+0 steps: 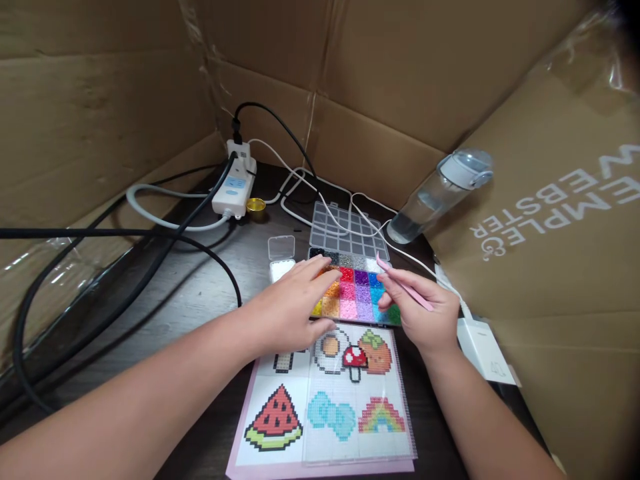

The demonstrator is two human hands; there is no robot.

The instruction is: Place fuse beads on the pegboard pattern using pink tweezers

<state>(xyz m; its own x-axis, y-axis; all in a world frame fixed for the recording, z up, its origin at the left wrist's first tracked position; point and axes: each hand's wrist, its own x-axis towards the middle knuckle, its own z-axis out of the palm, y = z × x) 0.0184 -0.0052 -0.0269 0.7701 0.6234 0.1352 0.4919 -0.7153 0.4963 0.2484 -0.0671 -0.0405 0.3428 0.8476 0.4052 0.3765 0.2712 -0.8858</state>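
Note:
My right hand [423, 307] pinches pink tweezers [407, 287] at the right side of the bead box [361, 293], their tip over its upper right part. My left hand [295, 303] is spread over the left part of the box, fingers apart, hiding some compartments. The box holds small beads sorted by colour. Nearer to me, a clear pegboard [335, 387] lies on a printed pattern sheet [267, 460]. A red and white bead mushroom [355, 362] sits on the pegboard, among pictures of an egg, a persimmon, a bow and a rainbow. A watermelon picture [275, 421] shows at the left.
Behind the box stand its clear lid [340, 230] and a tilted-looking water bottle [433, 197]. A power strip [234, 187] with cables and a small gold cup [256, 207] are back left. A white charger [485, 353] lies right. Cardboard walls [380, 80] surround the table.

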